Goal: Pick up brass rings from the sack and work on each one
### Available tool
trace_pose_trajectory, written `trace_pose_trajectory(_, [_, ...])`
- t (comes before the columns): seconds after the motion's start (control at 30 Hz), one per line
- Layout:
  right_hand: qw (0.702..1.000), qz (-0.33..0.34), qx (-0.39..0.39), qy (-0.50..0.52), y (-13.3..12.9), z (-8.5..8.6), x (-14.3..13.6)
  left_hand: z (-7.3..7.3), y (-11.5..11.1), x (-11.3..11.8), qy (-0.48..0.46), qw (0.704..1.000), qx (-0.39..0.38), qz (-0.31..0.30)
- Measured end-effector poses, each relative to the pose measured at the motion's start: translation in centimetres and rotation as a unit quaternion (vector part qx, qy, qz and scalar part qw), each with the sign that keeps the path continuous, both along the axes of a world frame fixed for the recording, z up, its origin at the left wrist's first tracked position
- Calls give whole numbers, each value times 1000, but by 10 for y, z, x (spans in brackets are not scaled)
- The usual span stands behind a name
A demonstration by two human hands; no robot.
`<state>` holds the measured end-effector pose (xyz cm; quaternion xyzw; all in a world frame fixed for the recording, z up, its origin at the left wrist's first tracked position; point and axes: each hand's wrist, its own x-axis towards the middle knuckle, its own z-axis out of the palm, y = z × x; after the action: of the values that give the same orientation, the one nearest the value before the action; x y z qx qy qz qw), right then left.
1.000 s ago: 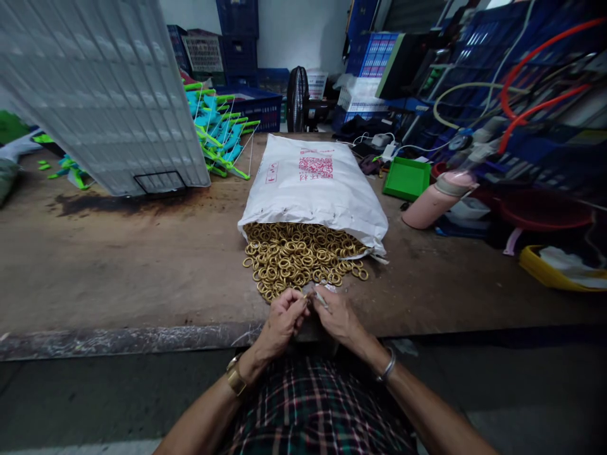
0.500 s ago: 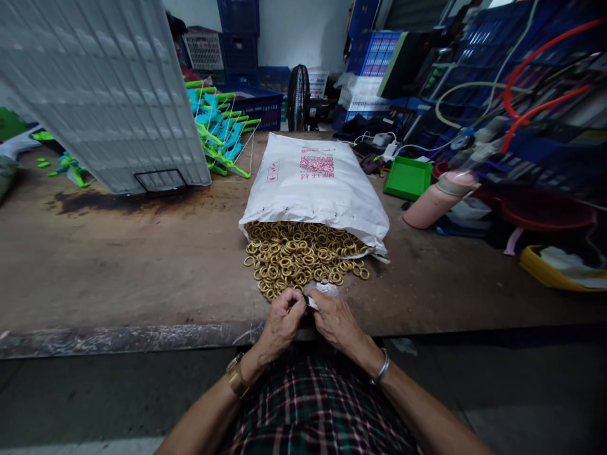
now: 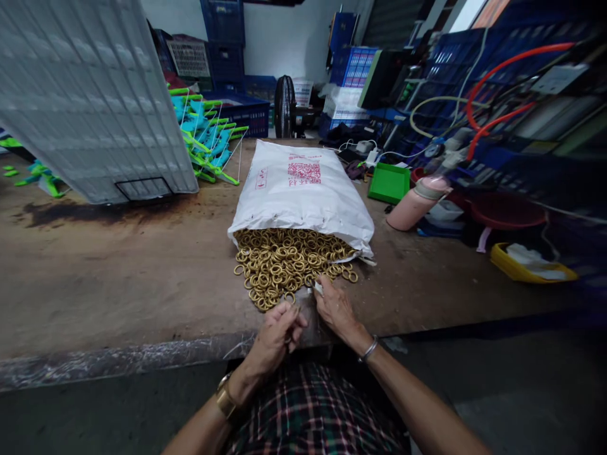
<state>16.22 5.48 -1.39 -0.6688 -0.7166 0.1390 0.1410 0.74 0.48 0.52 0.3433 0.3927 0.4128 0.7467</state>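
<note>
My left hand (image 3: 279,333) is closed, fingertips curled together just in front of the ring pile; what they pinch, if anything, I cannot make out. One gold ring (image 3: 289,297) shows right at its fingertips, though whether it is held is unclear. Further right, my right hand (image 3: 336,311) is closed on a small white piece (image 3: 318,288), mostly hidden by the fingers, at the near right edge of the pile. Many gold rings (image 3: 279,268) spill from the mouth of a white sack (image 3: 270,205) with red print, which lies flat on the wooden table (image 3: 118,278).
A large white ribbed panel (image 3: 104,107) stands at left, beside green and turquoise plastic parts (image 3: 208,142). On the right are a green tray (image 3: 389,182), a pink bottle (image 3: 411,208), a yellow tray (image 3: 507,265) and red hoses (image 3: 474,114). Behind stands a black fan (image 3: 285,107).
My hands have moved apart: the right one forward to the rings with the white piece, the left one slightly back toward me. The whole view has shifted a little.
</note>
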Motion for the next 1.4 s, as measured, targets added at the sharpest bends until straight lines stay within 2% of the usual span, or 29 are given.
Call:
trace_pose_trajectory(0.1, [999,-25,6,-26,7,-4,-1,-7,4,-2,-46,998,-28,34])
trace_pose_trajectory(0.23, [998,-25,-4,-52,10,-1,-5,-5,5,-6,-110,989,-81,50])
trace_pose_trajectory(0.37, [999,-34,-6,-26,8,2,-2,-5,6,-8,-154,978,-134,35])
trace_pose_trajectory(0.47, [999,-27,7,22,6,-1,1,-7,8,-7,-142,978,-145,57])
trace_pose_trajectory(0.63, [984,71,21,161,-2,-4,0,-10,13,-2,-8,995,-51,90])
trace_pose_trajectory(0.8, [963,125,-5,238,-13,8,-14,-8,16,-1,147,986,34,74])
trace_pose_trajectory(0.87, [951,114,-27,286,-14,13,-19,-6,16,-2,172,980,62,76])
trace_pose_trajectory(0.97, [927,52,-72,365,-14,15,-24,-2,15,-4,193,969,113,108])
trace_pose_trajectory(1.1, [871,-5,-201,448,-15,11,-26,0,13,-2,215,954,166,128])
trace_pose_trajectory(1.17, [858,-12,-231,459,-16,9,-26,0,12,-2,210,958,158,117])
trace_pose_trajectory(1.3, [894,2,-161,419,-13,8,-27,-1,10,-3,171,981,67,57])
trace_pose_trajectory(1.4, [916,22,-118,382,-11,11,-28,-1,9,-5,167,984,46,32])
